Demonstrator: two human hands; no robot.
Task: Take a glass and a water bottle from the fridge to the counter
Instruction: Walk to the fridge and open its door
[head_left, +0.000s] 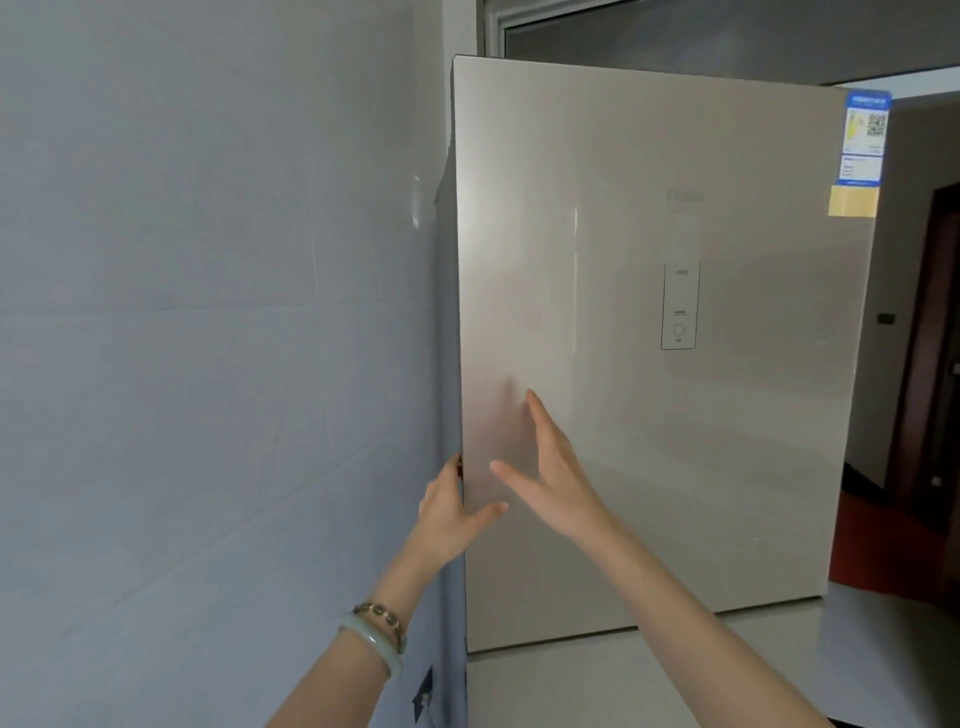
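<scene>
A tall beige fridge door (649, 338) fills the middle and right of the head view. My left hand (449, 512) grips the door's left edge, fingers curled behind it and thumb on the front. My right hand (545, 462) is flat and spread, just in front of the door's lower left face, holding nothing. Whether the palm touches the door I cannot tell. The fridge's inside, the glass and the water bottle are hidden.
A pale grey tiled wall (208, 338) stands close on the left, right against the fridge's edge. Stickers (865, 140) sit at the door's top right. A dark doorway (930, 338) and red floor (883, 540) lie to the right.
</scene>
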